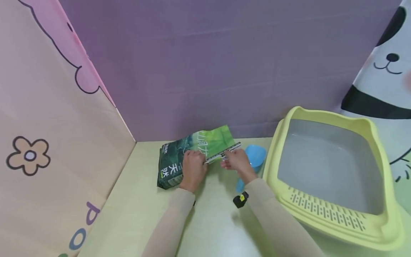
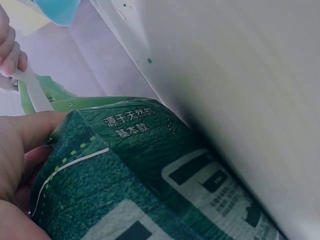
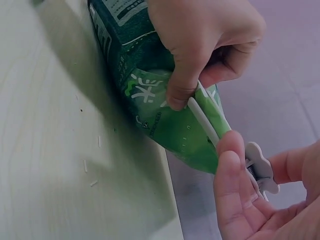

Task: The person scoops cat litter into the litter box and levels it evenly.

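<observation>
A green printed bag [image 1: 171,160] lies on its side on the table, its lighter green end pointing right. My left hand [image 1: 193,170] grips the bag near its folded edge, thumb and fingers pinching it in the right wrist view. My right hand [image 1: 238,163] holds a long white sealing clip [image 1: 223,152] with a dark patterned strip. In the right wrist view the right thumb and fingers are on the clip's sprung handle [image 3: 259,167]. The clip's two bars lie along the bag's edge, with green film between them.
A blue scoop [image 1: 255,155] lies right of the bag, partly behind the right hand. A large yellow-green litter box [image 1: 282,185] with a grey inside stands on the right. Beside the right sleeve is a small black device [image 1: 240,200]. Small crumbs [image 3: 85,165] dot the table.
</observation>
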`<control>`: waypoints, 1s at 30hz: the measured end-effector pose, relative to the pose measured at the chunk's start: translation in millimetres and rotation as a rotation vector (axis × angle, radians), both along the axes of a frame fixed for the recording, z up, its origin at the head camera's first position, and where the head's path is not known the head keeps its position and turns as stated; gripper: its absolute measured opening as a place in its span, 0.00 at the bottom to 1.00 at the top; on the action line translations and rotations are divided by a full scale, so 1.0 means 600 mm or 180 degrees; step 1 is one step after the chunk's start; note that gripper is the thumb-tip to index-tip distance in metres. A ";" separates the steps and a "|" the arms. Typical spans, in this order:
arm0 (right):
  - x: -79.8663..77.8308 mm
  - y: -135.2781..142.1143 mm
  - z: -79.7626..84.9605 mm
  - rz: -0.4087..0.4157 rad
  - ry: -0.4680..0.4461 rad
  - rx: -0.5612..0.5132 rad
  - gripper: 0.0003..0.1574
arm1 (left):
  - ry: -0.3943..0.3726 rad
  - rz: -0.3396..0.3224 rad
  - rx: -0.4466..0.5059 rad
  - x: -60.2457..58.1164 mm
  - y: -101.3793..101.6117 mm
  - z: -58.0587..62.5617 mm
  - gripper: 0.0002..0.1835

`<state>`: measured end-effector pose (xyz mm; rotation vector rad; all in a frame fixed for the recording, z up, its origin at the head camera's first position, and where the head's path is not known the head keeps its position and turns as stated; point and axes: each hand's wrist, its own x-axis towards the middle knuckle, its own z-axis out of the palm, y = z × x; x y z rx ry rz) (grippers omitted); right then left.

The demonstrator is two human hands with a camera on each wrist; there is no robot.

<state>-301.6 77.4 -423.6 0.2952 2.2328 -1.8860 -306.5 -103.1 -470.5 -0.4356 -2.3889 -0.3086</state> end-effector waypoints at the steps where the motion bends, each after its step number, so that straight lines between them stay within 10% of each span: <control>1: 0.000 -0.001 -0.001 -0.0015 -0.0003 -0.0008 0.20 | 0.0013 -0.0009 -0.0003 -0.001 -0.001 0.001 0.08; 30: 0.017 -0.008 -0.013 -0.0265 0.0086 -0.0267 0.17 | 0.0088 -0.0063 0.0270 -0.009 -0.009 0.003 0.10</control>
